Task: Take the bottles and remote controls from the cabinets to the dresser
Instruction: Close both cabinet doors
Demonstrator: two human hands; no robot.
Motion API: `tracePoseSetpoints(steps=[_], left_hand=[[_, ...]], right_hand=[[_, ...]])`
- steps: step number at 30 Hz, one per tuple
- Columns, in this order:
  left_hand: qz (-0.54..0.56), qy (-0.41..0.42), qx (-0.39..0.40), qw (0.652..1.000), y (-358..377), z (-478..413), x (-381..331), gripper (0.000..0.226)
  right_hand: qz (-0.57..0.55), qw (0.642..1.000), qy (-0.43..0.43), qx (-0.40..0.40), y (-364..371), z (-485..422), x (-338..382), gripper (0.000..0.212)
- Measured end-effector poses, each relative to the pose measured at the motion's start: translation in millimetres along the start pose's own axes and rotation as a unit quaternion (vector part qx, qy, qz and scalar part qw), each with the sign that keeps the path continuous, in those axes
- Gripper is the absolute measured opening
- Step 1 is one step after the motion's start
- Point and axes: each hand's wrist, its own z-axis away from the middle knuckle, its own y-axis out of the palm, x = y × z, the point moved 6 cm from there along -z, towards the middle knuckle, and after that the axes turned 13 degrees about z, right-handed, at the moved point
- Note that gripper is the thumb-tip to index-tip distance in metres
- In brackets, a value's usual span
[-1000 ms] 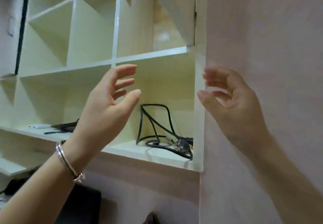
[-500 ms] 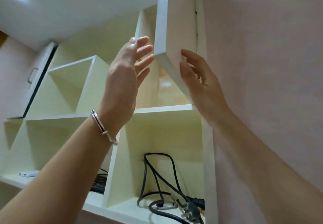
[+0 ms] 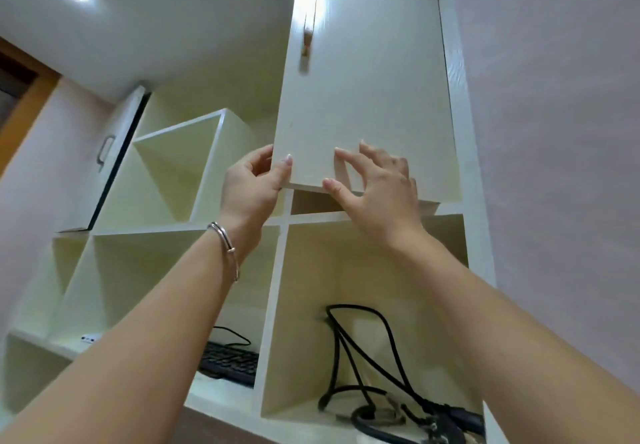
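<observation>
Swung from edge-on to nearly closed, door point(image 3: 363, 97) covers upper-right compartment of cabinet point(image 3: 273, 305); left hand point(image 3: 247, 194) pinches its lower-left corner; right hand point(image 3: 377, 194) grips its lower edge, thumb beneath. Small white device point(image 3: 89, 338) lies on lower-left shelf point(image 3: 60, 348).

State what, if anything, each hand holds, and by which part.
Both hold the cabinet door: the left hand pinches its lower left corner, the right hand grips its bottom edge.
</observation>
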Motion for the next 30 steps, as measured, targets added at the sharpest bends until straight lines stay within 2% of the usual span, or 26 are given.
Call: tracePoseSetpoints(steps=[6,12,14,18,24,26,30], left_hand=[[-0.123,0.025,-0.045,0.991,-6.0,-12.7,44.7,0.035],[-0.164,-0.087,-0.07,0.98,-11.5,-34.4,95.3,0.064],[-0.187,-0.117,-0.074,0.973,-10.8,-39.7,110.1,0.067],[-0.195,-0.131,-0.097,0.967,-9.4,-43.2,128.1,0.06],[-0.184,-0.149,-0.093,0.967,-13.1,-44.7,131.4,0.062],[-0.194,-0.156,-0.085,0.965,-13.9,-44.6,132.2,0.054],[-0.26,-0.133,0.004,0.956,-11.0,-25.7,117.1,0.039]], right_hand=[[0.09,0.996,0.015,0.002,23.7,-5.6,-0.4,0.05],[0.152,0.988,0.02,0.02,46.5,-12.5,-5.9,0.043],[0.166,0.985,0.019,0.029,52.5,-14.4,-10.1,0.042],[0.191,0.98,0.004,0.046,57.8,-15.9,-13.9,0.043],[0.199,0.978,0.008,0.06,57.7,-15.0,-12.1,0.045],[0.201,0.977,0.009,0.071,55.9,-15.6,-12.7,0.045],[0.169,0.981,-0.016,0.096,50.8,-8.9,-13.0,0.045]])
